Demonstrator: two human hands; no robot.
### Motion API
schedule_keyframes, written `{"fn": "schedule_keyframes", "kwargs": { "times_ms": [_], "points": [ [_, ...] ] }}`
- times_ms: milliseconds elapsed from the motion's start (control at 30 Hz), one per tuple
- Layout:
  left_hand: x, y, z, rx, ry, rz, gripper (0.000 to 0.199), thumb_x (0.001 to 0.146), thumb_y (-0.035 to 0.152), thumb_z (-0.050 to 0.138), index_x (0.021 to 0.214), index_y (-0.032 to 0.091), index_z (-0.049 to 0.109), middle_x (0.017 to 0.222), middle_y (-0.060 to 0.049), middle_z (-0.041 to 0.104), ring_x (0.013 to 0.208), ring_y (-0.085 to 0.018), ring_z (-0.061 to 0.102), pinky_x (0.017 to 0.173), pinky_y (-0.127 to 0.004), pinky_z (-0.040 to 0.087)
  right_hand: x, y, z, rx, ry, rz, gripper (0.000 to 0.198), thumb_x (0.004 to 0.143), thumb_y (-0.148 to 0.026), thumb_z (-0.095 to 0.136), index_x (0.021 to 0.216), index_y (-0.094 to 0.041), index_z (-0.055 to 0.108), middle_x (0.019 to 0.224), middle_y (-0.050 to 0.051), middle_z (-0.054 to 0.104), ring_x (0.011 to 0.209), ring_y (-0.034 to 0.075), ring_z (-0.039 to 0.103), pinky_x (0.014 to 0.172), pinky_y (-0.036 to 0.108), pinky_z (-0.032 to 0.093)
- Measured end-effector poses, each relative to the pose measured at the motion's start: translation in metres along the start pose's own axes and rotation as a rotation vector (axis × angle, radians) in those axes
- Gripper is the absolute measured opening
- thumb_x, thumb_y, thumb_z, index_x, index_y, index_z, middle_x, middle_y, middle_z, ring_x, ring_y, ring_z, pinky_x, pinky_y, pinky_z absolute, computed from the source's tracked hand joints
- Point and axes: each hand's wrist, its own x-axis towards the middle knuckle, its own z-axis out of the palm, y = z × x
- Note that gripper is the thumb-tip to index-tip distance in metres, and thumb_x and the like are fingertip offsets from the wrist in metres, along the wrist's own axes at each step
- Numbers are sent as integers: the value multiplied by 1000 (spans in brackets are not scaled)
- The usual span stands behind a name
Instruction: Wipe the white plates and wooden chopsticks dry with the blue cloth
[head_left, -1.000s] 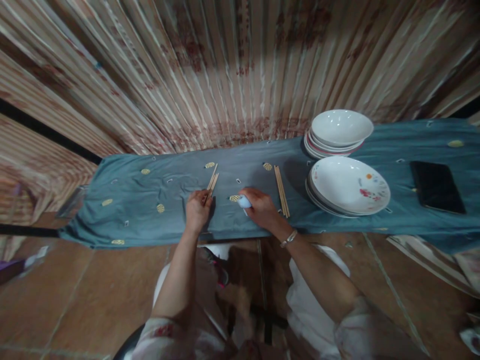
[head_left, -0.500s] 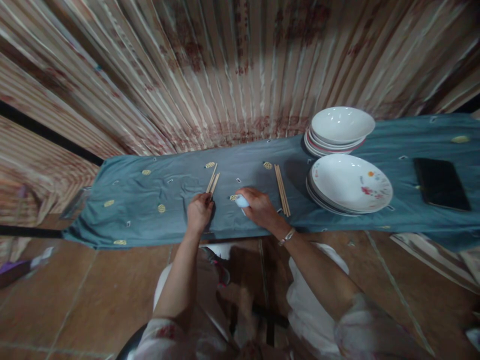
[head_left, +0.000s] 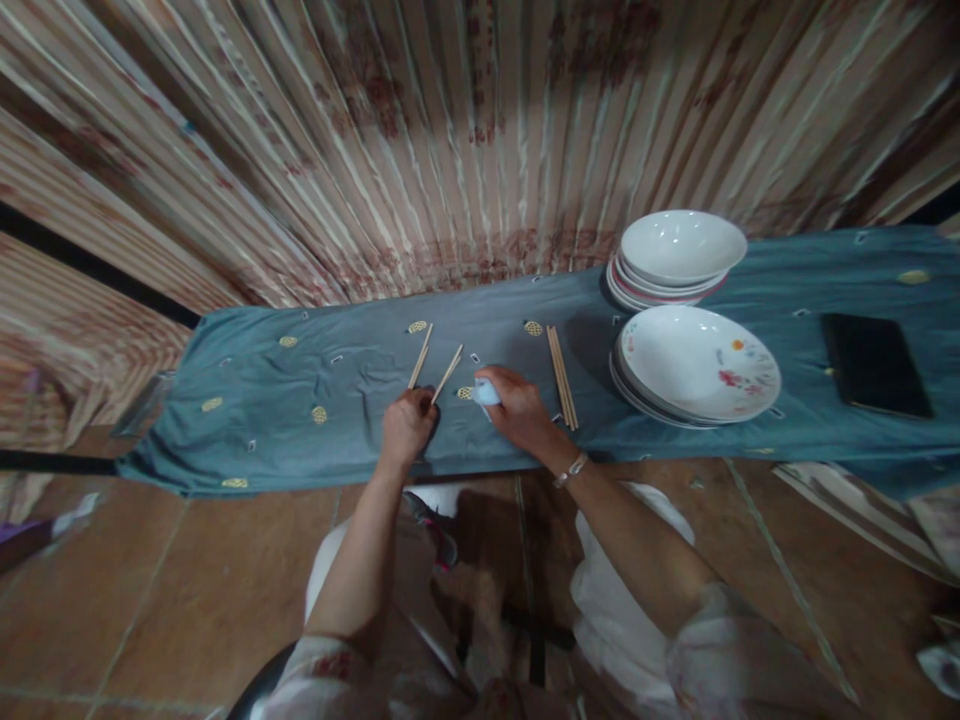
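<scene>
My left hand (head_left: 407, 424) is closed around the lower end of a chopstick (head_left: 448, 373), whose top slants to the right. Just past its knuckles lie more wooden chopsticks (head_left: 420, 357) on the cloth, their near ends partly covered by the hand. My right hand (head_left: 523, 412) grips a small light-blue and white thing (head_left: 486, 392), perhaps a folded cloth; its kind is not clear. To the right of that hand, several chopsticks (head_left: 562, 378) lie side by side on the teal tablecloth (head_left: 277, 430).
At the right stand a stack of white bowls (head_left: 682, 246) and, nearer, a stack of flowered plates (head_left: 701, 365). A black flat object (head_left: 876, 364) lies farther right. A pleated curtain (head_left: 450, 150) hangs behind the narrow table. Tiled floor (head_left: 150, 590) shows below.
My left hand has shifted slightly right, and the held chopstick now leans right, apart from those beside it. My right hand has hardly moved, still gripping the light-blue thing.
</scene>
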Motion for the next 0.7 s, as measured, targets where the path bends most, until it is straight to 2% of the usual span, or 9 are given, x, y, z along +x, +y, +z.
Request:
{"fn": "schedule_keyframes", "kwargs": {
  "times_ms": [100,200,267,333,400,467,567,633,700],
  "points": [
    [-1,8,1,8,-9,22,22,81,19,56,96,21,71,95,-8,72,84,-22,67,75,-29,48,0,7,1,114,71,79,38,79,-14,50,115,-18,62,118,11,70,108,23,63,100,41,48],
    [0,12,3,-10,-14,49,22,81,17,56,95,21,72,94,-9,71,87,-22,66,79,-29,48,3,12,0,315,127,212,37,76,-20,54,111,-18,65,104,8,74,91,22,66,91,39,51],
    [0,12,3,-33,-17,59,22,81,16,55,93,20,72,94,-9,69,87,-22,66,81,-30,48,6,14,0,538,185,327,27,78,-30,58,100,-19,68,93,5,74,85,21,66,88,37,53],
    [0,12,4,-76,-14,61,22,81,16,53,94,19,71,93,-9,69,84,-22,65,81,-31,49,11,15,0,843,261,495,26,79,-43,61,90,-20,67,88,3,73,86,20,66,85,36,55],
    [0,11,4,-161,6,50,22,80,17,53,94,18,71,92,-8,68,83,-21,64,81,-31,49,15,16,-1,1152,323,677,33,78,-52,63,91,-21,64,88,2,73,85,19,67,78,35,58],
    [1,12,5,-310,38,18,20,79,18,55,92,17,70,88,-7,68,80,-20,64,79,-31,49,18,18,-3,1353,344,798,38,78,-56,65,96,-22,61,89,1,73,83,19,68,70,34,60],
    [6,16,6,-674,79,-119,17,81,23,54,91,17,65,75,-3,64,67,-16,62,67,-28,50,18,21,-2,1403,331,839,40,79,-58,65,97,-23,60,88,2,73,81,20,68,65,35,60],
    [11,22,7,-932,106,-215,15,81,26,54,91,17,62,68,1,60,60,-14,59,59,-25,47,17,21,0,1333,310,827,42,78,-60,64,95,-22,60,86,3,72,80,21,67,64,35,59],
    [14,28,6,-1117,127,-249,14,78,28,60,88,18,60,67,2,59,58,-11,58,55,-23,45,15,21,3,1195,287,784,43,76,-62,64,90,-21,62,82,2,70,80,21,66,67,33,57]
  ]
}}
